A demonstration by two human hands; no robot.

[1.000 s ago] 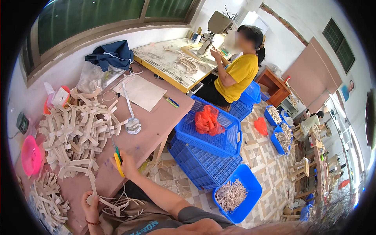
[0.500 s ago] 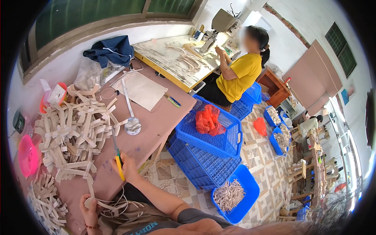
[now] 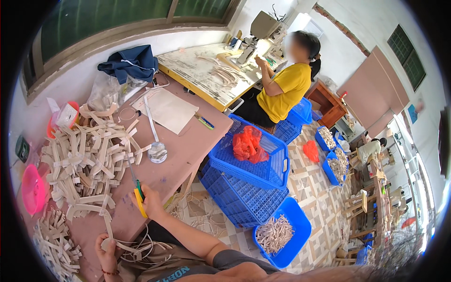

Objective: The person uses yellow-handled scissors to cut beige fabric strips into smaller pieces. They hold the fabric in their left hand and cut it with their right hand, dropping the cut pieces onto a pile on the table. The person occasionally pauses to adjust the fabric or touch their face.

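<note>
Left hand [image 3: 106, 251] pinches pale strip [image 3: 109, 225] rising from its fingertips [image 3: 103, 239] | right hand [image 3: 151, 201] clasps scissors [image 3: 139, 199] by handles | scissors lean slightly further left than half-second earlier

Beige strips [image 3: 89, 162] and yellow-and-green scissors [image 3: 140, 202] against a dusty-pink table [image 3: 188, 145]
The bowl [image 3: 33, 190] is hot pink, the cloth [image 3: 129, 61] navy, the bag [image 3: 249, 144] orange-red, the crates [image 3: 235, 195] bright blue. A co-worker's shirt [image 3: 284, 91] is plain yellow; the workbench [image 3: 183, 58] has a yellow edge and dark-streaked white top; floor tiles [image 3: 319, 216] are patterned beige, brown and white.
</note>
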